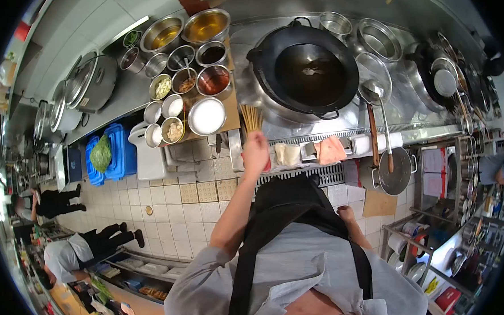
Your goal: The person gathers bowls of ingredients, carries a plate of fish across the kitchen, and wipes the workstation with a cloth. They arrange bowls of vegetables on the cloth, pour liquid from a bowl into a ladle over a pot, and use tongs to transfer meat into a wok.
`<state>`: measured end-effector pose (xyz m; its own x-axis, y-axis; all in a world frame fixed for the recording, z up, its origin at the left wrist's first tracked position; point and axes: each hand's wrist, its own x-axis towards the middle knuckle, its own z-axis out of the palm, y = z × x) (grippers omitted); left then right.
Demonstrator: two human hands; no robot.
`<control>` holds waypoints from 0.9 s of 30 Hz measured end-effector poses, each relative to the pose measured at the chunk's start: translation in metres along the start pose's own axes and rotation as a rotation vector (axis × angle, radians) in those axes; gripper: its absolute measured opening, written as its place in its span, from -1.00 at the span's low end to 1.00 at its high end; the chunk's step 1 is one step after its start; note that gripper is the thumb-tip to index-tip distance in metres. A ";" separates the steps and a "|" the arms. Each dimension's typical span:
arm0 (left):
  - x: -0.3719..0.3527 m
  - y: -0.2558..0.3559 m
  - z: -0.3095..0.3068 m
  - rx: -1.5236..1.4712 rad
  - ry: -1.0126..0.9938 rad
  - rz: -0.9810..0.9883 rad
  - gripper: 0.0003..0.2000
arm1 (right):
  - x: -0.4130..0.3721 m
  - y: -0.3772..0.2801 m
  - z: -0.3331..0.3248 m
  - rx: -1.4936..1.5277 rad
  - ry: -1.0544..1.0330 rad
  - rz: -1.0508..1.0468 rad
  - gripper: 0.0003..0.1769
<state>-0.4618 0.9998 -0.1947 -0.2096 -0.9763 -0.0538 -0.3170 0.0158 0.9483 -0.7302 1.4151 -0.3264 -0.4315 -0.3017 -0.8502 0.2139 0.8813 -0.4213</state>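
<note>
My left hand [255,150] is closed around the end of a bamboo brush [252,117], whose bristles fan out on the steel stove left of the wok. A black wok [316,68] with a little dark liquid sits on the burner. My right hand [345,212] hangs low beside my apron, away from any tool; its fingers look curled, but what they hold, if anything, is too small to tell. Folded cloths, one cream [287,154] and one pink [330,150], lie along the stove's front edge.
Metal bowls of sauces and seasonings [207,115] stand left of the stove. A strainer [374,71] and a ladle [372,87] lie right of the wok. A pot [398,175] is at the lower right. Two co-workers [69,255] stand at far left.
</note>
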 end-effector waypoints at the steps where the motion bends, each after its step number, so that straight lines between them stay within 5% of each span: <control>1: 0.006 0.023 0.023 0.137 -0.033 0.175 -0.88 | 0.018 0.011 -0.002 0.043 -0.013 0.019 -0.60; 4: 0.031 0.087 0.089 0.251 -0.151 0.648 -0.83 | 0.056 0.030 -0.008 0.062 0.001 0.009 -0.66; 6: 0.042 0.105 0.129 0.377 -0.237 0.724 -0.78 | 0.076 0.026 -0.014 0.010 0.014 -0.028 -0.67; 12: 0.043 0.089 0.204 0.613 -0.399 0.534 -0.80 | 0.106 -0.036 -0.029 -0.028 -0.022 -0.153 -0.68; 18: 0.029 0.093 0.214 0.619 -0.315 0.373 -0.74 | 0.135 -0.077 -0.057 -0.137 0.012 -0.266 -0.73; 23: -0.009 0.095 0.206 0.592 -0.117 0.765 -0.68 | 0.137 -0.054 -0.097 -0.003 0.012 -0.216 -0.68; 27: -0.073 0.079 0.188 0.270 -0.401 0.084 -0.78 | 0.126 0.002 -0.139 0.040 0.042 -0.034 -0.67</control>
<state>-0.6454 1.1126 -0.1744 -0.5677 -0.8099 -0.1476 -0.5010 0.1977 0.8425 -0.9062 1.4296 -0.3903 -0.4756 -0.3149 -0.8214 0.2332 0.8552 -0.4629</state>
